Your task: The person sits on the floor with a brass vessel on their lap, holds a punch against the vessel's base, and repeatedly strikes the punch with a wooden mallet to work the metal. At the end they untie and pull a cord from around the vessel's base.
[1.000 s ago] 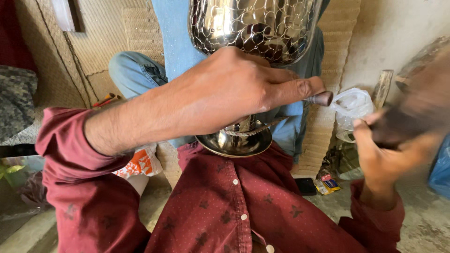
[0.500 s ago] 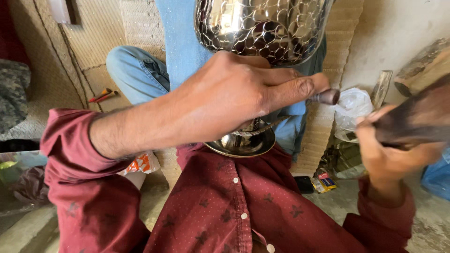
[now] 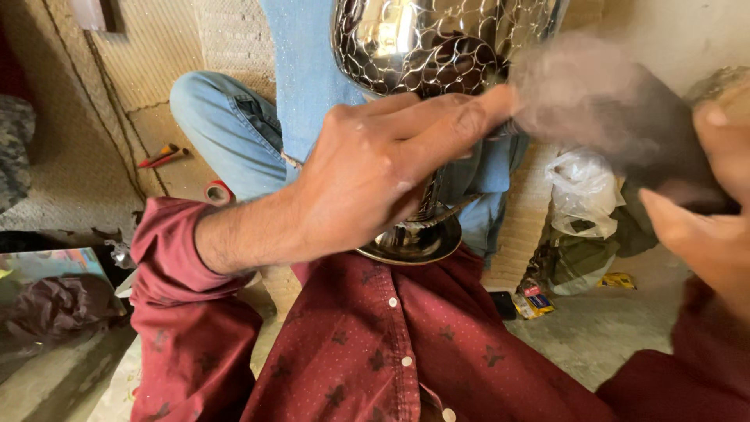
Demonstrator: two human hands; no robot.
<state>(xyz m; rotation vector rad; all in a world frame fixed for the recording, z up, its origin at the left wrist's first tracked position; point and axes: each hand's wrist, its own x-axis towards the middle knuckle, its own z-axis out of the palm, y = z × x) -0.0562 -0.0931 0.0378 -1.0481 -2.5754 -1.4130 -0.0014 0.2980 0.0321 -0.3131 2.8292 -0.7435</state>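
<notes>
From the head camera, the left hand (image 3: pixel 367 184) is wrapped in a closed grip around the narrow stem of a shiny silver metal goblet-shaped vessel with a hammered net pattern (image 3: pixel 437 39). Its forefinger stretches out to the right along the underside of the bowl, so the bowl sits directly above the grip and the round polished metal foot (image 3: pixel 418 244) sits just below it, pressed against the person's dark red buttoned shirt (image 3: pixel 391 344).

To the right of that grip, the right hand (image 3: pixel 707 211) is closed on a dark, blurred block-like tool (image 3: pixel 625 117) (motion blur hides its exact shape and material), with the thumb on top and the fingers beneath. The tool's blurred end reaches left to the tip of the left forefinger, beside the bowl; whether it touches the metal cannot be told.

Behind the grip, past the vessel, another person sits in blue jeans and a light blue shirt (image 3: pixel 234 125). Far left of the grip, a red-handled tool (image 3: pixel 160 156) lies on the woven mat floor (image 3: pixel 101 117), with a red roll of tape (image 3: pixel 216 191) nearer. Below and right of the grip, a crumpled white plastic bag (image 3: pixel 582 191) rests on dark green cloth by the wall.
</notes>
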